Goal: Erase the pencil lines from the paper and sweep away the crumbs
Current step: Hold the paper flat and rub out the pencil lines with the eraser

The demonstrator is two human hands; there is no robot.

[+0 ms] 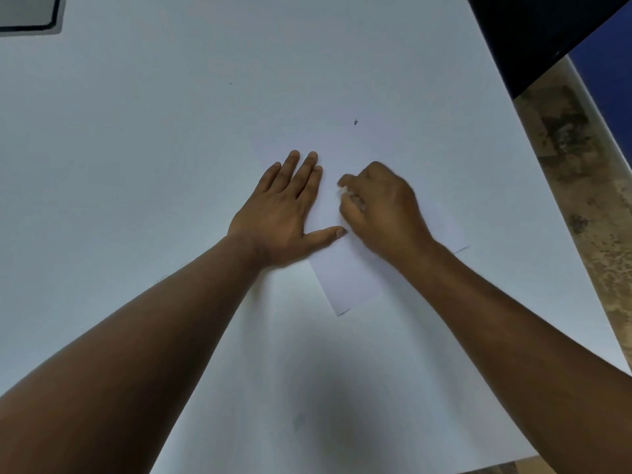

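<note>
Table [143, 138] white (speck [356, 122] on it) | floor [581, 186] mottled

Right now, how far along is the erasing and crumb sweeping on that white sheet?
Done: no pencil lines are legible on the visible part of the white paper sheet, though the view is soft. In hand: the left hand presses flat on the sheet while the right hand pinches a small whitish eraser against it, mid-rub. Left: sweeping; a dark speck sits near the sheet's far edge on the white table.
</note>
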